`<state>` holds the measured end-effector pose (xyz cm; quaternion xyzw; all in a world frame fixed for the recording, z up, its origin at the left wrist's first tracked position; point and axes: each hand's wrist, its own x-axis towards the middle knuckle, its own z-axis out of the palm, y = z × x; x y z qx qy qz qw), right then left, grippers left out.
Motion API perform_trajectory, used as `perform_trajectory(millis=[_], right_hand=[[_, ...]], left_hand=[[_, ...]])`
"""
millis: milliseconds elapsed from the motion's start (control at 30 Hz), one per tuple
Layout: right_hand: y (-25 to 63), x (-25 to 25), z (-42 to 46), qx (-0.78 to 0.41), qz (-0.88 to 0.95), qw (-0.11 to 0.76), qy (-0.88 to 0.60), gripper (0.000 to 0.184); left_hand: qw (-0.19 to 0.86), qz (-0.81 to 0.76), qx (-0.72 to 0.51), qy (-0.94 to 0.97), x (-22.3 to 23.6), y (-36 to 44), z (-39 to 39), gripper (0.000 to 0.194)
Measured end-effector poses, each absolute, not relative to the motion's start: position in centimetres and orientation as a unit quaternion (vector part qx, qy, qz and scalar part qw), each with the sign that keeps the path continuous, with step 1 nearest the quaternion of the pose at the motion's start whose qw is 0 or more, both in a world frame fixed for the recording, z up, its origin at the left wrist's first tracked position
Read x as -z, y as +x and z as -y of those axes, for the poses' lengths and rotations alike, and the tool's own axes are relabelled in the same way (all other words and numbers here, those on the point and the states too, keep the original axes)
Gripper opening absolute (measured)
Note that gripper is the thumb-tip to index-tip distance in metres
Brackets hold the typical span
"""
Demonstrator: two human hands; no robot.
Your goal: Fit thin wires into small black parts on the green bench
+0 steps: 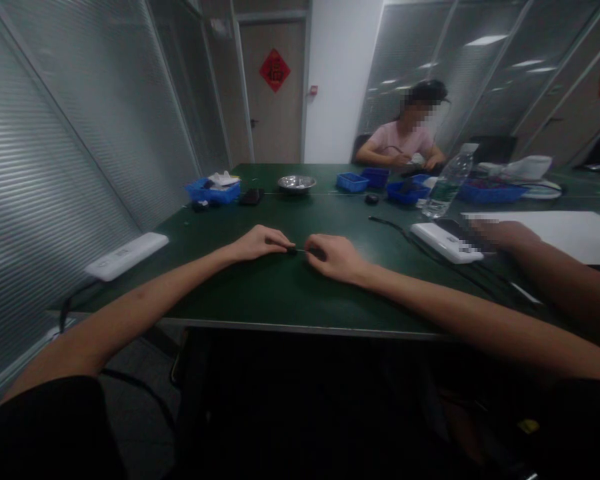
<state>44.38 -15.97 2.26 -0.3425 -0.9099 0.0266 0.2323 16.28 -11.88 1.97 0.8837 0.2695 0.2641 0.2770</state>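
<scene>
My left hand (260, 243) rests low over the green table (260, 300), its fingers closed on a small black piece (292, 250) whose kind I cannot make out. Facing it, my right hand (336, 257) is curled around a dark, slim object (318, 253), mostly hidden by the fingers. A thin, light-coloured shaft (301, 250) spans the narrow gap between the two hands. Whether it belongs to the dark object or to the black piece cannot be made out.
White power strips (127, 256) (446, 243) lie on both sides. Behind are a blue basket (214, 192), a metal bowl (297, 185) and a water bottle (450, 183). Another person's arm (555, 267) reaches in at right; a person (405, 141) sits across.
</scene>
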Motion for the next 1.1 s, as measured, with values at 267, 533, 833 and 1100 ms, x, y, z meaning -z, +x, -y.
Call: perform_trajectory(millis=[267,533,833,1100], right_hand=[[44.5,-2.0,15.7,-0.034,0.928,0.227,-0.294,0.020],[44.5,-2.0,15.8,-0.039,0.923,0.238,-0.299,0.019],[44.4,-2.0,15.6,-0.054,0.916,0.238,-0.318,0.017],[44.4,-2.0,15.6,-0.044,0.924,0.224,-0.306,0.017]], left_hand=[[0.293,-0.247,-0.267,0.884,-1.7,17.0,12.5,0.031],[0.289,-0.255,-0.253,0.888,-1.6,17.1,12.4,0.035],[0.261,-0.256,-0.217,0.905,-2.1,17.2,12.7,0.033],[0.287,-0.239,-0.241,0.896,-2.2,17.5,13.3,0.034]])
